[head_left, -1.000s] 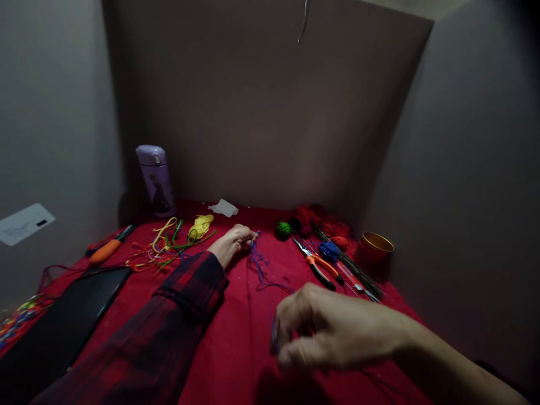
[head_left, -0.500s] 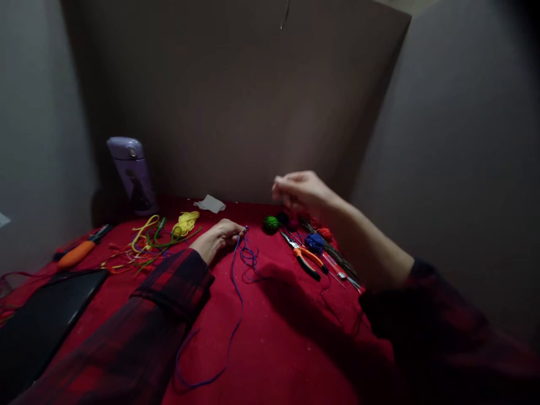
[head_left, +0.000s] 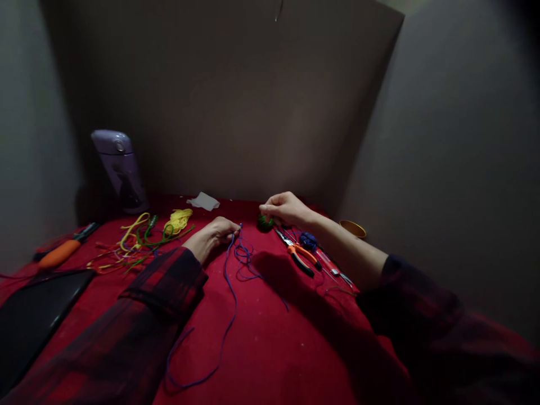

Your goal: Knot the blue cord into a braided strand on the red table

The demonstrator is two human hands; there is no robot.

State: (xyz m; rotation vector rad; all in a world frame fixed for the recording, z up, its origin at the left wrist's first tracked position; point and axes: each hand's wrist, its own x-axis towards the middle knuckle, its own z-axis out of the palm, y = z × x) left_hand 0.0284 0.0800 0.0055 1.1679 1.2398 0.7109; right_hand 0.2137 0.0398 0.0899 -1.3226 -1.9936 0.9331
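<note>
My left hand rests on the red cloth, thumb and finger pinched on a purple cord near a small knot at the fingertips. The cord's loose coils lie just right of the hand, and one long strand curves toward the front of the table. Above a small green yarn ball, my right hand is closed in a pinch. What its fingertips hold, if anything, is too small to make out. Pliers with orange and black handles and a blue yarn ball lie below the right forearm.
At the left stand a purple bottle and, nearer, a black flat device beside an orange-handled tool. Tangled coloured cords, a yellow skein and white paper lie farther back. A golden round rim shows at right.
My right hand has come down and slightly left, to the green yarn ball. The left hand keeps its pinch on the purple cord. The view has shifted a little.
</note>
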